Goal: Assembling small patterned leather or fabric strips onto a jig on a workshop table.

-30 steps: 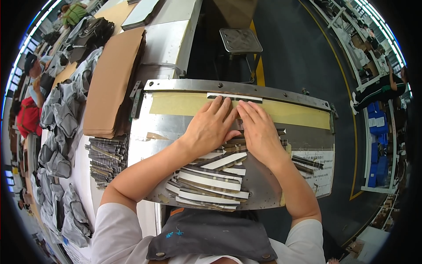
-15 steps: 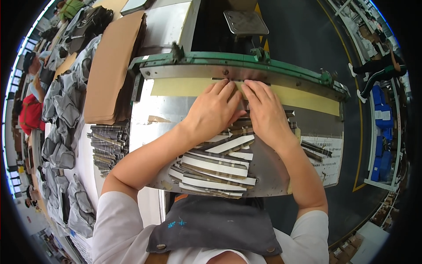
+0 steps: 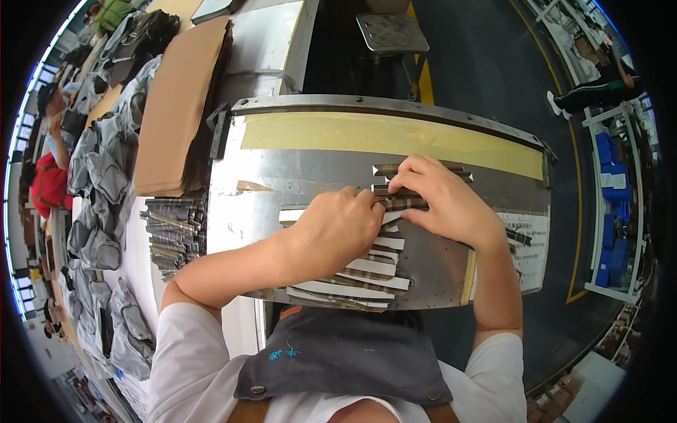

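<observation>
My right hand (image 3: pixel 448 201) pinches a narrow, dark plaid strip (image 3: pixel 402 204) between thumb and bent fingers. At that strip's left end, my left hand (image 3: pixel 342 229) is closed with its fingertips against it, partly hidden behind the knuckles. Below my left hand lies a loose pile of similar strips (image 3: pixel 370 268), some with their white side up. Another plaid strip (image 3: pixel 458 176) lies just beyond my right fingers. Everything rests on a bare metal plate (image 3: pixel 275 169), which has a yellow band (image 3: pixel 338 134) along its far side.
A metal bar (image 3: pixel 317 103) edges the plate's far side. Brown sheets (image 3: pixel 180 106) are stacked to the left, above more bundled strips (image 3: pixel 173 236). Grey fabric pieces (image 3: pixel 102 183) cover the table further left. A stool (image 3: pixel 391 34) stands beyond; a person (image 3: pixel 599 92) is at far right.
Both hands have drawn back toward me from the yellow band to the strips. The green bar across the plate's far side has gone from view, baring the metal edge.
</observation>
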Demonstrator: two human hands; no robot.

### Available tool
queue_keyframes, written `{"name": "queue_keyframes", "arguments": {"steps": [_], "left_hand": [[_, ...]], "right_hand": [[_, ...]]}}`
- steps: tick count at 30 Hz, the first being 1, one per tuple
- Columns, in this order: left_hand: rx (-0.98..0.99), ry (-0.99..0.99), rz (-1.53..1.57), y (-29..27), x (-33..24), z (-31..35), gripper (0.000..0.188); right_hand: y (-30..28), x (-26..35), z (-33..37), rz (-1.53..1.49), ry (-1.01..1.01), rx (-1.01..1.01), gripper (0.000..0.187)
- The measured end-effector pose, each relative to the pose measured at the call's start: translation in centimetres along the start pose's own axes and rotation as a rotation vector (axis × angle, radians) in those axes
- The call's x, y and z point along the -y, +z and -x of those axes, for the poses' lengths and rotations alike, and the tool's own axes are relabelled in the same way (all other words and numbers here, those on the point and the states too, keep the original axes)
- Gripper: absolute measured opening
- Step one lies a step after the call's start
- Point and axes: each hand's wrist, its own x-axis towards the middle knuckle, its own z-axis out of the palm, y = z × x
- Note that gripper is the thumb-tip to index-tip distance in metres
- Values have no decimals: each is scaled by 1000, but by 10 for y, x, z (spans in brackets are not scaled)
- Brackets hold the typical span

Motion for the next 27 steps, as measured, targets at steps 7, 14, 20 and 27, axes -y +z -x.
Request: {"name": "queue_keyframes", "arguments": {"steps": [7,14,20,27], "left_hand": [[-138,122,-128,11,-7,1,14],[-140,-115,489,-21,25,-2,11],[-148,-311,1004,-43,44,0,10],[-1034,0,-180,-43,55,-9,19]], "right_hand": [[-10,-2,-1,-29,229,92,19],[-6,-1,1,30,189,63,23],[14,12,-6,-146,-136,116,26],[19,21,-7,-153,-37,150,19]]}}
